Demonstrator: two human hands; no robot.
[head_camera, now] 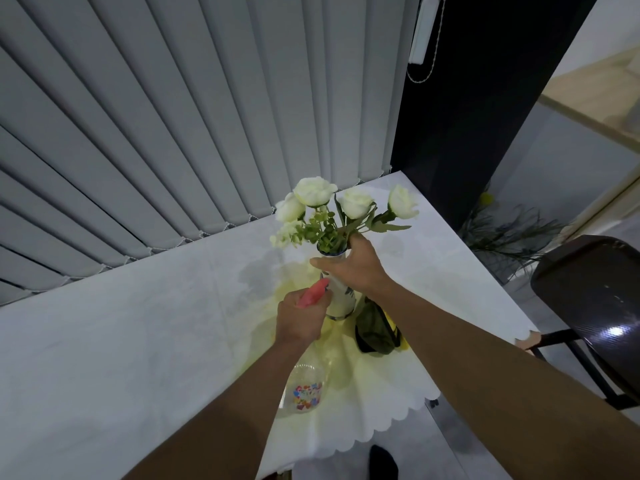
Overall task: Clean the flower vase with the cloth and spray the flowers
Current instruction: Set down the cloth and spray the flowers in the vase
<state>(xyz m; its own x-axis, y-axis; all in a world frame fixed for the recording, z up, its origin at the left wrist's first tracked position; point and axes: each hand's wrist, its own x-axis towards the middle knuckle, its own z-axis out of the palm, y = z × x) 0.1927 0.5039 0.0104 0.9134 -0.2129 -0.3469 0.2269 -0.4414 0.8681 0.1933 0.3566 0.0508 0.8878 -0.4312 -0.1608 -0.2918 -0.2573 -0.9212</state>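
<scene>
A white vase (341, 301) with dark markings stands upright on the table, holding white flowers (346, 206) with green leaves. My right hand (353, 265) grips the vase around its neck, just under the stems. My left hand (299, 318) is closed on a spray bottle (306, 389) with a pink trigger head and a clear body with coloured hearts; the nozzle points at the vase and nearly touches it. A dark green cloth (375, 329) lies crumpled on the table right of the vase, partly under my right forearm.
A white tablecloth (138, 341) with a scalloped edge covers the table. Grey vertical blinds (173, 116) hang right behind it. A dark chair (595, 306) stands at the right, with a plant (509, 233) on the floor beyond the table's corner.
</scene>
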